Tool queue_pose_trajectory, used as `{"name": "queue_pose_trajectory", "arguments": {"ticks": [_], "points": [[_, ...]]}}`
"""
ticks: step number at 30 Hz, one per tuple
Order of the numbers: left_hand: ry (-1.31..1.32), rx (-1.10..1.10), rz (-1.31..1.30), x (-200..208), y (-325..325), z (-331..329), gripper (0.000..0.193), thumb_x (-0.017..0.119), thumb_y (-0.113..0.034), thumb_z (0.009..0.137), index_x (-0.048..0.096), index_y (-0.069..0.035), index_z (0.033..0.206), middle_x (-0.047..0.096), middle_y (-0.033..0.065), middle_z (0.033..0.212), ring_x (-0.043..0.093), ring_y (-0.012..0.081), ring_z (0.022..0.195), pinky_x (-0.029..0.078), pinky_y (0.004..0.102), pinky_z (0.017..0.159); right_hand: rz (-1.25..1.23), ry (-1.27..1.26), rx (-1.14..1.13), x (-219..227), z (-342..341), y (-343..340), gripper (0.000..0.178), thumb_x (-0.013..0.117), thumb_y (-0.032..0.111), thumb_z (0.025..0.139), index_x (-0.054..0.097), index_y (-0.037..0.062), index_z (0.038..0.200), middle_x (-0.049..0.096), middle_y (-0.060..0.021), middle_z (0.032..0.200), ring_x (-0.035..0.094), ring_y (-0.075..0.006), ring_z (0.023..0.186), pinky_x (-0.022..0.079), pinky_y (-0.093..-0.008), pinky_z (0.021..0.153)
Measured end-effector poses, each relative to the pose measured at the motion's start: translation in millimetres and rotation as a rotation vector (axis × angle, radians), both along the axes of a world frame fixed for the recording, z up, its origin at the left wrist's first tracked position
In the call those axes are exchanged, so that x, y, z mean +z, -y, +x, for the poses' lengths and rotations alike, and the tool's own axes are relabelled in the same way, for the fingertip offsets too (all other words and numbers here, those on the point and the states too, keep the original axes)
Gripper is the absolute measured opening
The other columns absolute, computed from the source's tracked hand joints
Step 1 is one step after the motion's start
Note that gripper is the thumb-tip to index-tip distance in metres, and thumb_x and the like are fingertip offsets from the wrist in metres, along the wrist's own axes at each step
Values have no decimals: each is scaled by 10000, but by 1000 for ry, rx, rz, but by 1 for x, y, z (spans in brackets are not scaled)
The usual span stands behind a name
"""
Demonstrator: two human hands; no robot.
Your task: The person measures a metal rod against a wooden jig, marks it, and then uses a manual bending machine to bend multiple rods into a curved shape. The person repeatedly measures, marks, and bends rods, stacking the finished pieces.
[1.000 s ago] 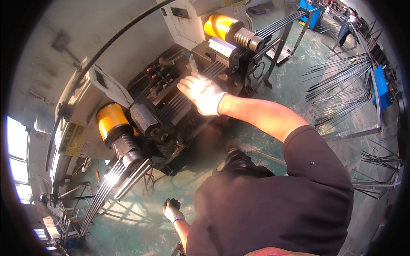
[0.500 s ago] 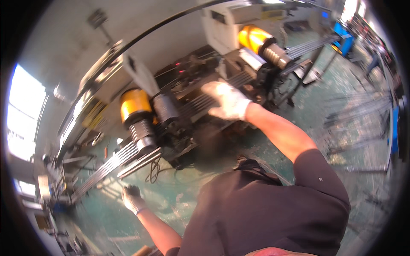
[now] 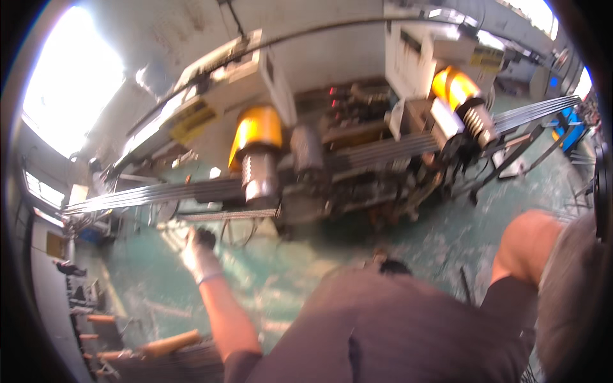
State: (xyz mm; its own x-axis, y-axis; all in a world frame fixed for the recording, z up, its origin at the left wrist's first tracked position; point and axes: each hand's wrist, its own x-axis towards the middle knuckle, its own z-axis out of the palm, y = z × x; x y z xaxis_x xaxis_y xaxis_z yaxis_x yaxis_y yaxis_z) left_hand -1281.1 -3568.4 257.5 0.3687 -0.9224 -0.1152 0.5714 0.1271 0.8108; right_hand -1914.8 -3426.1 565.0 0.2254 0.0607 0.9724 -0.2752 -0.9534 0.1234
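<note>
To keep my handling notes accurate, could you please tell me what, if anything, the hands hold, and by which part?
It cannot be told: the dark patch at the left hand may be glove or object; the right hand isn't discernible.

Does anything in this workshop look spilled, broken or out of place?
Nothing looks plainly spilled or broken. The green floor has pale, patchy marks that look like wear, though some may be sunlight. The long metal bars run side by side. Blur could hide finer damage.
</note>
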Motion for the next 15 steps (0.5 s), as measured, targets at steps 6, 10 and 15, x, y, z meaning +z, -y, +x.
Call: {"name": "queue_pose_trajectory", "arguments": {"ticks": [6,10,15], "points": [[391,200,-94,66,16,6,195,627,-244,1076,689,-66,1125,658,15,919,564,133,805,482,323,777,-63,80,25,-7,-28,-11,405,791,92,883,709,-16,1264,755,-178,1155,745,-206,965,606,-338,870],[554,370,-336,167,-21,-42,166,612,-197,1076,695,-54,1061,682,37,925,585,137,832,486,286,769,-182,180,104,17,-50,-33,399,787,99,889,709,-18,1262,753,-176,1151,742,-206,963,605,-338,870],[874,418,-247,237,-21,-9,206,594,-174,1082,641,-44,1234,672,87,1107,607,195,1007,498,332,891,-151,158,86,-8,-28,-23,392,782,107,896,709,-20,1259,751,-174,1145,740,-206,961,603,-339,871]]}}
